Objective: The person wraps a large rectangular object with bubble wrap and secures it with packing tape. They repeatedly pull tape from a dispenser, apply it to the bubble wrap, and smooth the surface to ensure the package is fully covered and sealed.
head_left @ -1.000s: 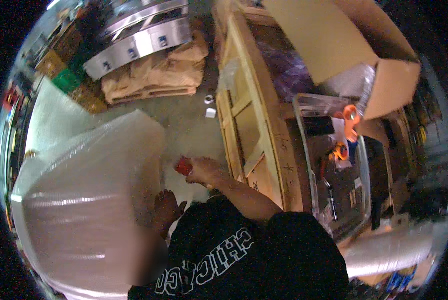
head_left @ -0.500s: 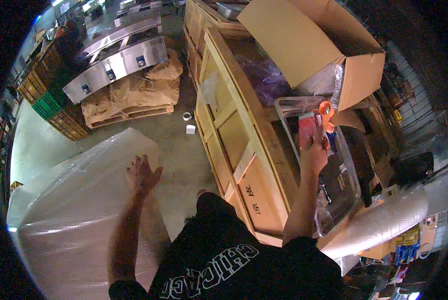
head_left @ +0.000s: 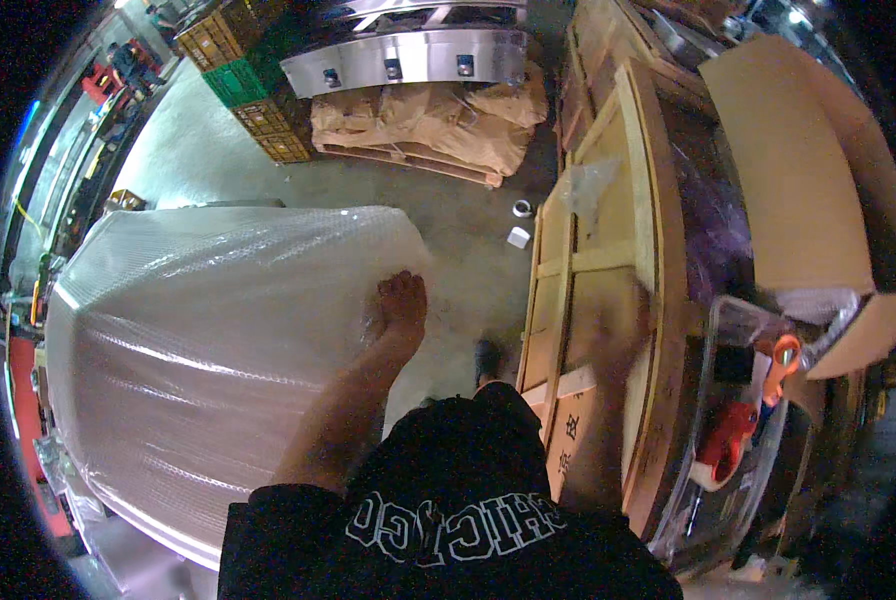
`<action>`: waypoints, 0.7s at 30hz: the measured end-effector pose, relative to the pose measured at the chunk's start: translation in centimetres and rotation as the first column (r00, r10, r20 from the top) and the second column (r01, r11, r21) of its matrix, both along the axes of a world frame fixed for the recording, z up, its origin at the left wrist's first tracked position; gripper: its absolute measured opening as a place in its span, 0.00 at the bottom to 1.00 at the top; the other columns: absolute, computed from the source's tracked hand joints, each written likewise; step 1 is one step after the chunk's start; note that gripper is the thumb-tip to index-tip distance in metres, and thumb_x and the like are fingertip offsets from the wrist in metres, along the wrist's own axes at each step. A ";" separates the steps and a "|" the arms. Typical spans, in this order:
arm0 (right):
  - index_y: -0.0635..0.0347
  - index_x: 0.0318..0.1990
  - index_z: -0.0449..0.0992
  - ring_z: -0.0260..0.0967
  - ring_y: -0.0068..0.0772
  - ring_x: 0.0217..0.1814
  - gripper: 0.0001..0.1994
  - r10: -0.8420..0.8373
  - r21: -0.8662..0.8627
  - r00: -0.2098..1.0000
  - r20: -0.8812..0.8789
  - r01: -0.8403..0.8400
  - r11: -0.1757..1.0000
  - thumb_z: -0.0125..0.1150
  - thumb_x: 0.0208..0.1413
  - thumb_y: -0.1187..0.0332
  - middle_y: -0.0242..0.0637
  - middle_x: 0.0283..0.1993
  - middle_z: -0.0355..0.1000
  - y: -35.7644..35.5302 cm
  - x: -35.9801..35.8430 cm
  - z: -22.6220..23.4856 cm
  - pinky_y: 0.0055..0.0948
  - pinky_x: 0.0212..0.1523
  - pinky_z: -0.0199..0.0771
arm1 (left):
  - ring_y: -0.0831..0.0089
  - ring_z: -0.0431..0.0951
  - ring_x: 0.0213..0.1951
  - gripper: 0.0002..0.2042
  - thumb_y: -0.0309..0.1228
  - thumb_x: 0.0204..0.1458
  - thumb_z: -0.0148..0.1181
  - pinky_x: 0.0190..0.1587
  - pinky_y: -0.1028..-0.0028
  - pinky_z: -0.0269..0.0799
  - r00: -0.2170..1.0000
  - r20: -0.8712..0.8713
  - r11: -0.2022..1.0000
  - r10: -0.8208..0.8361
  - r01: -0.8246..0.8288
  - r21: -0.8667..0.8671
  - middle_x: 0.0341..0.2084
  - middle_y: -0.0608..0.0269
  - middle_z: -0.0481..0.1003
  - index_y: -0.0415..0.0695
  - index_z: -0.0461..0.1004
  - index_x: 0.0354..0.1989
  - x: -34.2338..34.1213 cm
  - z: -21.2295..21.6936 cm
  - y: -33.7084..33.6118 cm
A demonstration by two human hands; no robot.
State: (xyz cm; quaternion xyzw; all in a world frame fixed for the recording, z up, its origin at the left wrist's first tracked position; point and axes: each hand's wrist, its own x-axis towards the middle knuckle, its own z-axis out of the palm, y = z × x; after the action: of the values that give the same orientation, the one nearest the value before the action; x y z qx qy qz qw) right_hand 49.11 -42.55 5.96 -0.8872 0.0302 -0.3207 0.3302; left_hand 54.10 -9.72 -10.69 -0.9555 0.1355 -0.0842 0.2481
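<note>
A big bundle covered in clear bubble wrap (head_left: pixel 208 340) fills the left side. My left hand (head_left: pixel 400 305) rests on its right edge, fingers curled onto the wrap. My right hand (head_left: pixel 620 318) is a motion blur over the wooden crate (head_left: pixel 580 260) on my right, and nothing shows in it. A red tape dispenser (head_left: pixel 728 438) lies in a clear plastic bin (head_left: pixel 713 500) beyond the crate, with orange-handled scissors (head_left: pixel 783 362) beside it.
An open cardboard box (head_left: pixel 798 170) stands at the far right. On the concrete floor lie a tape roll (head_left: pixel 523 209) and a small white object (head_left: pixel 518 237). Brown paper on a pallet (head_left: pixel 418 125), a curved metal part (head_left: pixel 408 60) and stacked crates (head_left: pixel 253 85) lie ahead.
My right hand has left the red tape dispenser in the clear bin and swung back over the wooden crate. My left hand has shifted to the wrap's right edge.
</note>
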 end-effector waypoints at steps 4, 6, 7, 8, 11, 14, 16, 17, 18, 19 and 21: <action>0.63 0.73 0.56 0.58 0.59 0.74 0.45 0.476 0.076 0.773 -0.420 -0.493 0.867 0.74 0.50 0.60 0.57 0.71 0.61 8.3 10.6 -13.3 0.51 0.72 0.58 | 0.49 0.77 0.49 0.23 0.38 0.47 0.65 0.53 0.45 0.70 0.977 -0.207 0.932 0.044 -0.115 -0.343 0.46 0.49 0.75 0.42 0.72 0.52 1.0 2.5 -0.5; 0.63 0.76 0.49 0.53 0.62 0.75 0.54 0.619 0.037 0.764 -0.180 -0.624 0.781 0.77 0.44 0.56 0.57 0.74 0.56 10.4 11.8 -20.4 0.52 0.73 0.55 | 0.48 0.78 0.44 0.21 0.36 0.47 0.65 0.48 0.46 0.73 0.994 -0.113 0.771 -0.004 -0.069 -0.634 0.42 0.50 0.75 0.43 0.73 0.49 -1.9 9.2 -2.0; 0.64 0.76 0.49 0.53 0.63 0.75 0.55 0.671 0.108 0.729 -0.135 -0.662 0.742 0.77 0.43 0.55 0.57 0.74 0.55 12.7 12.7 -20.4 0.52 0.73 0.54 | 0.51 0.78 0.42 0.18 0.32 0.44 0.65 0.43 0.51 0.74 0.993 -0.091 0.739 0.072 -0.114 -0.664 0.38 0.53 0.74 0.44 0.72 0.45 -3.3 11.8 -1.7; 0.65 0.75 0.49 0.53 0.63 0.75 0.56 0.713 0.186 0.693 -0.106 -0.691 0.699 0.78 0.42 0.55 0.57 0.74 0.55 14.8 12.2 -19.8 0.52 0.73 0.54 | 0.54 0.79 0.40 0.16 0.28 0.42 0.65 0.38 0.56 0.76 0.986 -0.087 0.700 0.143 -0.163 -0.695 0.33 0.55 0.73 0.45 0.72 0.42 -5.2 13.2 -1.4; 0.64 0.75 0.51 0.52 0.65 0.74 0.53 0.779 0.295 0.615 -0.120 -0.727 0.619 0.74 0.45 0.53 0.58 0.75 0.54 18.3 11.6 -18.4 0.56 0.73 0.52 | 0.54 0.79 0.33 0.16 0.24 0.39 0.64 0.32 0.59 0.75 0.959 -0.050 0.596 0.280 -0.215 -0.774 0.32 0.55 0.73 0.45 0.71 0.40 -8.8 13.5 -1.2; 0.64 0.74 0.55 0.52 0.65 0.74 0.46 0.835 0.260 0.549 -0.034 -0.802 0.537 0.68 0.49 0.55 0.58 0.74 0.55 18.6 12.4 -17.3 0.56 0.72 0.53 | 0.54 0.77 0.29 0.16 0.22 0.38 0.64 0.28 0.59 0.73 0.933 0.033 0.558 0.359 -0.186 -0.809 0.30 0.55 0.72 0.44 0.71 0.39 -8.8 14.1 -3.0; 0.63 0.71 0.60 0.54 0.63 0.74 0.40 0.851 0.227 0.522 0.053 -0.836 0.499 0.65 0.51 0.59 0.58 0.73 0.57 18.1 13.1 -17.5 0.56 0.72 0.55 | 0.57 0.77 0.31 0.15 0.24 0.38 0.66 0.35 0.60 0.71 0.896 0.085 0.598 0.435 -0.217 -0.771 0.29 0.58 0.73 0.46 0.72 0.37 -8.6 14.1 -3.9; 0.62 0.70 0.63 0.55 0.63 0.74 0.37 0.844 0.237 0.530 0.080 -0.833 0.500 0.63 0.52 0.60 0.57 0.72 0.59 17.5 12.4 -18.0 0.56 0.72 0.56 | 0.57 0.78 0.32 0.15 0.24 0.38 0.66 0.38 0.60 0.70 0.877 0.109 0.646 0.467 -0.255 -0.719 0.29 0.59 0.73 0.46 0.72 0.37 -8.5 14.5 -4.4; 0.61 0.69 0.66 0.56 0.62 0.73 0.34 0.835 0.246 0.540 0.108 -0.828 0.504 0.62 0.53 0.61 0.57 0.71 0.60 16.9 11.8 -18.3 0.56 0.71 0.58 | 0.58 0.78 0.33 0.15 0.24 0.38 0.67 0.41 0.61 0.70 0.860 0.135 0.690 0.493 -0.291 -0.663 0.29 0.60 0.74 0.47 0.73 0.37 -8.2 14.9 -4.7; 0.60 0.67 0.67 0.57 0.62 0.72 0.32 0.844 0.265 0.524 0.116 -0.835 0.482 0.60 0.54 0.62 0.56 0.71 0.61 16.6 11.3 -18.6 0.56 0.71 0.58 | 0.59 0.78 0.34 0.15 0.24 0.37 0.67 0.42 0.61 0.69 0.845 0.121 0.675 0.520 -0.321 -0.664 0.30 0.61 0.75 0.47 0.73 0.37 -8.5 14.5 -4.7; 0.59 0.65 0.71 0.60 0.62 0.71 0.27 0.855 0.303 0.502 0.129 -0.841 0.448 0.58 0.56 0.63 0.54 0.69 0.64 16.2 10.4 -19.2 0.55 0.71 0.60 | 0.60 0.79 0.35 0.15 0.23 0.37 0.67 0.46 0.62 0.66 0.821 0.090 0.648 0.564 -0.372 -0.665 0.32 0.62 0.77 0.48 0.75 0.37 -9.3 13.3 -4.3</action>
State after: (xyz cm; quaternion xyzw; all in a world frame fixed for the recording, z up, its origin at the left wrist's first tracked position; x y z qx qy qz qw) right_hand 59.50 -26.34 -13.28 -0.7218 -0.3567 -0.0843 0.5870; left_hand 44.81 -14.02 2.61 -0.9606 -0.1921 -0.1944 -0.0499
